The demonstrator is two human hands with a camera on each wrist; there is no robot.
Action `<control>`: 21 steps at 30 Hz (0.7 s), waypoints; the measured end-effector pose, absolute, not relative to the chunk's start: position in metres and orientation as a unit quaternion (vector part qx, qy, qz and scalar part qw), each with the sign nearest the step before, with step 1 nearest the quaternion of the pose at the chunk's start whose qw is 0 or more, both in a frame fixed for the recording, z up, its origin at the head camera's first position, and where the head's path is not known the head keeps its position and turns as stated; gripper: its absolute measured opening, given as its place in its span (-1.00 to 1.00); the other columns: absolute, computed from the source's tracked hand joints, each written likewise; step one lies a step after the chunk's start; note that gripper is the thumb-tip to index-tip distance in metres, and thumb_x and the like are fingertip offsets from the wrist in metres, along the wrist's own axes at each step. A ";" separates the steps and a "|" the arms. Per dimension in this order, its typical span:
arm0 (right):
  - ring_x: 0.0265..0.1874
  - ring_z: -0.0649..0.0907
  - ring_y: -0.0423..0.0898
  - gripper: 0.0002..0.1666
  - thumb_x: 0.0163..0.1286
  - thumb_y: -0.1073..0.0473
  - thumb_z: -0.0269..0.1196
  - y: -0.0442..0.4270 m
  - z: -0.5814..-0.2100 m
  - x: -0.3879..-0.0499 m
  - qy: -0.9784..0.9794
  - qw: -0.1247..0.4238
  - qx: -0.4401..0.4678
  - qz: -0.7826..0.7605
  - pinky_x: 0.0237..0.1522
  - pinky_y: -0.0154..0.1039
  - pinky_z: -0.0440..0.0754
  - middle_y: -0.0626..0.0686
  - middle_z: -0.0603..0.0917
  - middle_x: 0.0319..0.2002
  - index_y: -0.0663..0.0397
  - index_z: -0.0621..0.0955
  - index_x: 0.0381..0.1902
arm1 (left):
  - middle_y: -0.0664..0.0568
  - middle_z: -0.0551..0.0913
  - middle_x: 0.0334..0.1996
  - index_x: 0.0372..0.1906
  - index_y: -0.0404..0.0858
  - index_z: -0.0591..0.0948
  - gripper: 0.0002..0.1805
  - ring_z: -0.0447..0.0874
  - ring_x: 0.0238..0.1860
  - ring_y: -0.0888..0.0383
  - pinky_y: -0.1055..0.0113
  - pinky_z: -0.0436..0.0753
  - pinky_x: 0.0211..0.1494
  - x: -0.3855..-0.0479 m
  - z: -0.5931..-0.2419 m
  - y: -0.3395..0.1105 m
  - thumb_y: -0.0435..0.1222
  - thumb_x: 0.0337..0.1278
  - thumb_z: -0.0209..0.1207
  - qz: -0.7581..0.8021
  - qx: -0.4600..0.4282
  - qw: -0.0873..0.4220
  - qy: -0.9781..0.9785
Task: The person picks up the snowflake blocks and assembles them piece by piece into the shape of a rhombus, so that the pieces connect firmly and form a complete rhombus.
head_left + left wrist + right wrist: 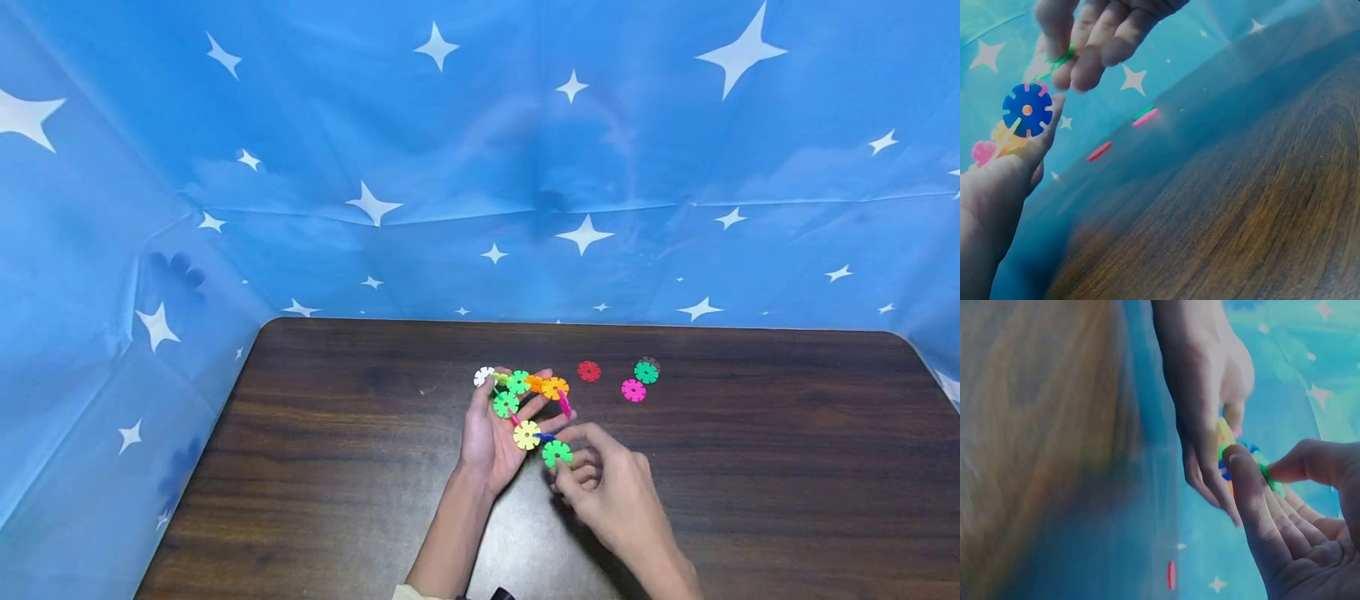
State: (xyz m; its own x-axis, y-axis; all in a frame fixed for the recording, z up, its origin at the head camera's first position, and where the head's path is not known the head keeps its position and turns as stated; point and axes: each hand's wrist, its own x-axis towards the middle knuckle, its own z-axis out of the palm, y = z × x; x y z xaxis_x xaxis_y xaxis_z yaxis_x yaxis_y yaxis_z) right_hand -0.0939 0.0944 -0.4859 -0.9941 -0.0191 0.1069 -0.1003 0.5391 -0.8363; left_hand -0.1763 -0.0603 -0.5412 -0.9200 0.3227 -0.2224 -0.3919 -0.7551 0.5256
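Looks like smooth, bright plastic in the linked chain of multicoloured, notched round plastic discs [506,407] and the loose red notched plastic disc [588,372]. Shows streaked wood grain with a glossy sheen on the dark brown, round-cornered wooden table [315,483]. Resembles smooth, creased cloth in the blue, white-starred backdrop [487,175].

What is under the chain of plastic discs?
Under most of the chain is the left hand, palm up, with the table below. Where the chain covers the palm, whatever is directly beneath can't be seen.
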 end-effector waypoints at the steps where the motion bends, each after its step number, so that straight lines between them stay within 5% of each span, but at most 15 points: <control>1: -0.57 0.66 -0.40 -0.64 0.19 0.53 0.43 0.098 -0.484 -0.095 -0.870 0.031 0.025 0.492 -0.49 -0.47 0.65 -0.17 0.79 -0.53 0.07 0.69 -0.13 | -0.31 0.36 0.60 0.11 0.00 0.26 -0.74 0.36 0.61 -0.25 -0.37 0.60 0.40 -0.176 -0.541 -0.060 0.04 0.78 -0.35 0.936 -0.060 0.189 0.291; 10: -0.49 0.84 -0.12 -0.64 0.36 0.49 0.40 0.118 -0.482 -0.104 -0.803 -0.061 -0.027 0.593 -0.40 -0.23 0.84 0.17 0.86 -0.37 0.25 0.57 0.04 | -0.33 0.24 0.66 0.20 -0.02 0.21 -0.70 0.25 0.66 -0.27 -0.42 0.52 0.44 -0.176 -0.541 -0.061 0.05 0.77 -0.36 0.945 -0.059 0.185 0.262; 21: -0.43 0.87 -0.03 -0.62 0.44 0.47 0.35 0.123 -0.491 -0.109 -0.758 -0.094 -0.036 0.644 -0.32 -0.12 0.88 0.35 0.85 -0.26 0.37 0.59 0.17 | -0.33 0.39 0.58 0.18 -0.01 0.24 -0.69 0.27 0.65 -0.27 -0.41 0.55 0.43 -0.176 -0.540 -0.061 0.07 0.77 -0.35 0.941 -0.044 0.197 0.271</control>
State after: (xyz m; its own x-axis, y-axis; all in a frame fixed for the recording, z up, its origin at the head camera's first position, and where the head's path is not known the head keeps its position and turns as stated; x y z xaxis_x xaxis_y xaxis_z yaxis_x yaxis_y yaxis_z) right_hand -0.1092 0.1227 -0.4912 -0.9796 -0.0668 -0.1894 0.1760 0.1682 -0.9699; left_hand -0.1763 -0.0614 -0.5397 -0.9187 0.3464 -0.1897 -0.3942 -0.7756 0.4929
